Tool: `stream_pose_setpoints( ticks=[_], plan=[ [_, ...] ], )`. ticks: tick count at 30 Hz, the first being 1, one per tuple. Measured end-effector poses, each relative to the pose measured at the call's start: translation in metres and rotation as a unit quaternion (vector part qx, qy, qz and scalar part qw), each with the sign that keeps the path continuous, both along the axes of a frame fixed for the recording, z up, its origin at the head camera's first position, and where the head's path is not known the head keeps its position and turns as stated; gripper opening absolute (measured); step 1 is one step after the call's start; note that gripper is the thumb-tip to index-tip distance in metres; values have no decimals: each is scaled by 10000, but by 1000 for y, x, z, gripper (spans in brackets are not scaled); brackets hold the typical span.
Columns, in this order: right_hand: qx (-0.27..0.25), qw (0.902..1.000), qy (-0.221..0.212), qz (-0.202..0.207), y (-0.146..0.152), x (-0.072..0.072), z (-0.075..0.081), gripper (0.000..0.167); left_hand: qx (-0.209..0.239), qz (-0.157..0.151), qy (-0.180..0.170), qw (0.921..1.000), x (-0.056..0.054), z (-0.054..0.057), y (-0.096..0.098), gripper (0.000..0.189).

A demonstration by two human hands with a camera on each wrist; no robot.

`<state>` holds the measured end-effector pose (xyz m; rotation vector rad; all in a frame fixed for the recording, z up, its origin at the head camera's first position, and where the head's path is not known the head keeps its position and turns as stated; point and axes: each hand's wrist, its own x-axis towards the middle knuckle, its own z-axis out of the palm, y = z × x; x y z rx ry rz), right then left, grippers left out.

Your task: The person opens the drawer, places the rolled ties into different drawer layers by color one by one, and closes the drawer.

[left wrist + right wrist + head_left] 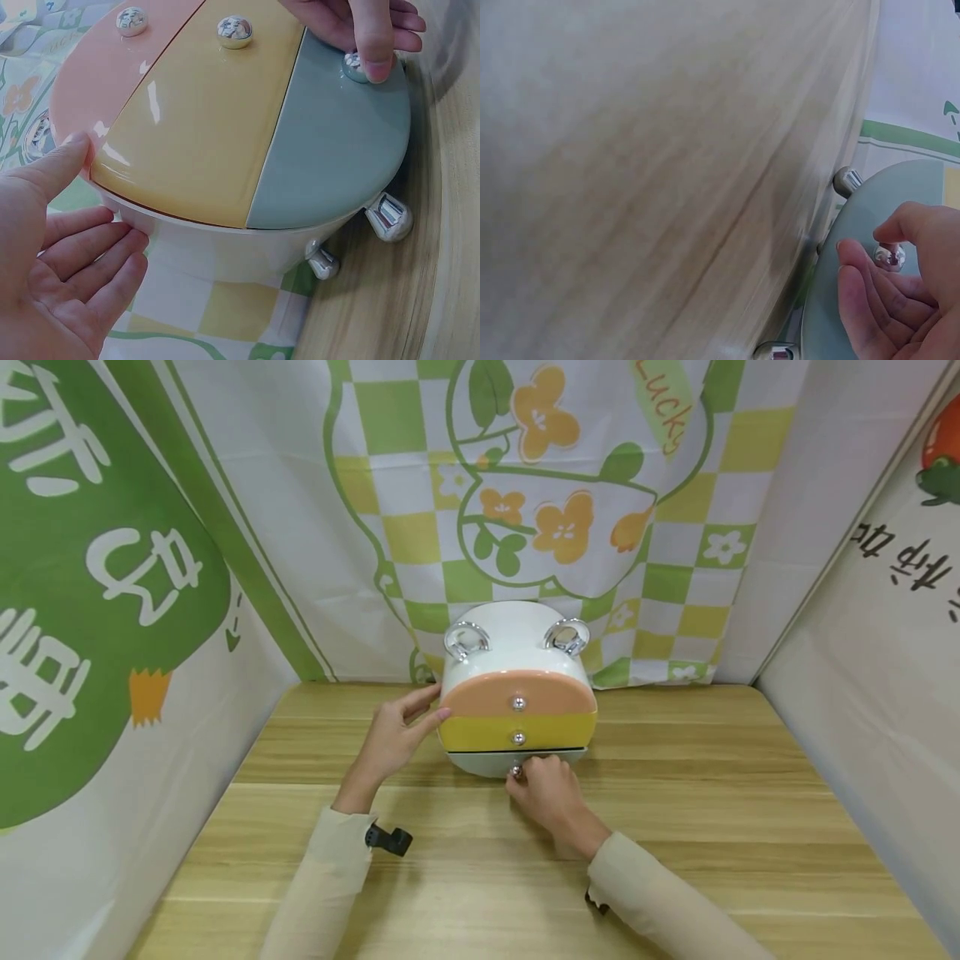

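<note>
A small white drawer box [517, 631] with a rounded top stands on the table. Its front has a peach top drawer [480, 693], a yellow middle drawer [480, 732] and a grey-green bottom drawer [330, 142], each with a silver knob. The bottom drawer stands slightly forward in the head view, with a dark line above it. My right hand [551, 789] pinches the bottom drawer's knob [889, 257] with the thumb and curled fingers. On the box's left side, my left hand [393, 735] rests its thumb at the front edge, fingers extended along the side.
Two chrome rings [467, 641] stick up from the box top, and silver feet [390, 217] hold it off the wooden table [675, 827]. A checked, flower-printed cloth [405, 468] hangs close behind. Printed cloth walls rise at left and right.
</note>
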<state>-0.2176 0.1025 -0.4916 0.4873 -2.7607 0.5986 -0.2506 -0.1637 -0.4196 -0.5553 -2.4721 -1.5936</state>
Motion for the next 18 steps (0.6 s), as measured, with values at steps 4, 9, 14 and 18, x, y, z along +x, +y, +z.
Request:
stream_pose_setpoints(
  ticks=[4,9,14,18],
  plan=[
    [-17,10000,1,-17,1,-2,-1,37,-12,-29,6,10000,-1,-1,0,55],
    [-51,10000,-57,39,1,-3,0,40,-90,-40,-11,10000,-1,-1,0,56],
    [30,9999,-108,38,0,-4,2,45,-94,-42,-46,9999,0,-1,-1,57],
    [-9,9999,-91,118,1,-4,1,42,-111,-32,-22,9999,1,-1,0,58]
  ],
)
